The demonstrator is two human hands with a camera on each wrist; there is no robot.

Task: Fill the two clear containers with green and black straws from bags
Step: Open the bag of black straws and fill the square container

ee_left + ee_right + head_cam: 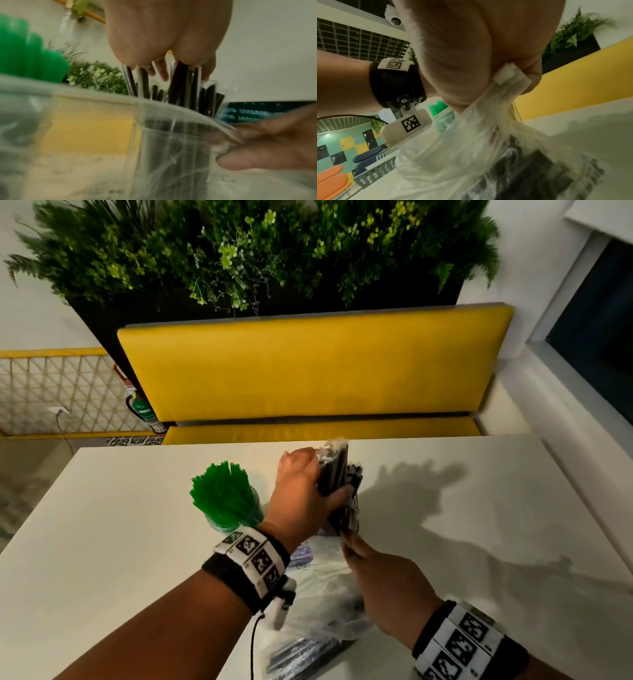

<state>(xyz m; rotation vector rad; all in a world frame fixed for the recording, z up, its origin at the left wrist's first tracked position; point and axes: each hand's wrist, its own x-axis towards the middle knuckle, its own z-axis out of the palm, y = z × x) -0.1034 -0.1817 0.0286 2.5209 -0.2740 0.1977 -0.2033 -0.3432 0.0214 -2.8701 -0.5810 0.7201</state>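
Black straws gripped in left hand

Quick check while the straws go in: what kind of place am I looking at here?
Probably a café or canteen seating area: a white table faces a yellow padded bench backed by a planter of greenery, and the right wrist view shows coloured lockers and lounge seats behind.

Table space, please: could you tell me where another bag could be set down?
Bare white table lies right of the black straws, and left of the green straws. The middle is crowded: both hands and a plastic bag.
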